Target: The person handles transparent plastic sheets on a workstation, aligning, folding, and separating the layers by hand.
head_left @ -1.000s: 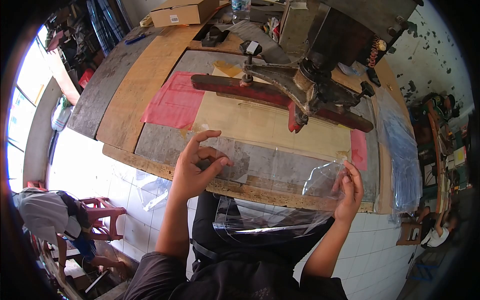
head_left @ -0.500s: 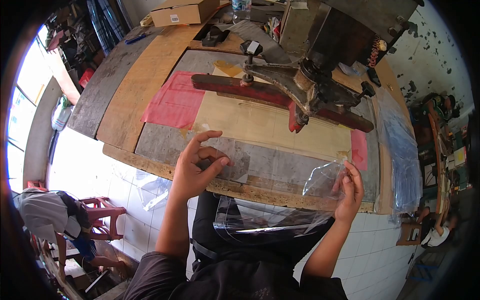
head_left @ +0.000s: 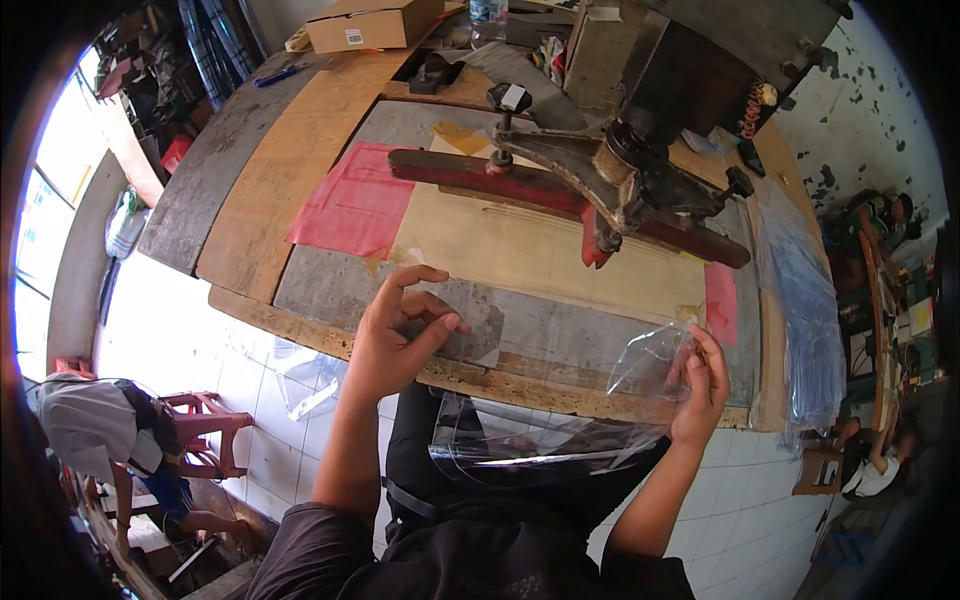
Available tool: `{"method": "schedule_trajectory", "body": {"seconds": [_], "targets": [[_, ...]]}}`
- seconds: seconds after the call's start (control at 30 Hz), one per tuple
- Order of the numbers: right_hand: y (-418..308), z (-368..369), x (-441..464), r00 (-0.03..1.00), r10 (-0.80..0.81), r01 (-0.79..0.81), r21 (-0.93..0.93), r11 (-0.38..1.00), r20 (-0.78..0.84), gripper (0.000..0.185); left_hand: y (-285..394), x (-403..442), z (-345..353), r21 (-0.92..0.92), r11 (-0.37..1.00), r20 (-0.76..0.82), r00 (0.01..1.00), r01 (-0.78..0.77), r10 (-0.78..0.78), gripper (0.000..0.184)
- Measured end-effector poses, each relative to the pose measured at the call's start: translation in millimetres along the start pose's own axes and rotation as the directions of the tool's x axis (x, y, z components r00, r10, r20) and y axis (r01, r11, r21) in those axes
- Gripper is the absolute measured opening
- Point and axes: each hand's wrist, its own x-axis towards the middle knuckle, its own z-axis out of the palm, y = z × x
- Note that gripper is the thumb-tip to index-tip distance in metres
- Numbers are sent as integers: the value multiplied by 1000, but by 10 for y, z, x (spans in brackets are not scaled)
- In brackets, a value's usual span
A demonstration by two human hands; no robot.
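A clear plastic sheet (head_left: pixel 560 440) hangs over the front edge of the worktable, between my two hands and down toward my lap. My left hand (head_left: pixel 400 335) pinches its left side between thumb and fingers, with the index finger stretched out. At the sheet's right corner, my right hand (head_left: pixel 700 385) has its fingers closed on the plastic. Beyond the hands lies a cream-coloured sheet (head_left: pixel 530 245) on the grey plate, with a red piece (head_left: pixel 350 205) at its left. Over it stands a machine's red-edged metal bar (head_left: pixel 560 205).
Stacked clear plastic sheets (head_left: pixel 800 320) lie at the table's right side. A cardboard box (head_left: pixel 370 27) and a bottle (head_left: pixel 489 18) stand at the back. One person (head_left: pixel 100 430) is at the lower left, another (head_left: pixel 880 465) at the far right.
The view has shifted very slightly. My hands keep the same pose on the plastic.
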Motion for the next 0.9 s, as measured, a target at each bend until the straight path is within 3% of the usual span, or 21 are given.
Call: {"method": "schedule_trajectory", "body": {"seconds": [0.43,0.67,0.83,0.9], "targets": [[18,-39,5,1000,-15,14,21,1000,25,36,56,21,-16,33,999,52,998,33,-35,49],[18,-51,-20,1000,-3,3,18,1000,9,36,-26,28,1,69,997,15,999,-39,38,32],[63,-117,-59,991,-133,130,103,986,30,33,-97,12,26,41,997,-26,997,-67,68,25],[137,-155,-64,984,-176,174,110,979,14,33,-50,-5,41,-7,1000,-59,998,-11,10,23]]}}
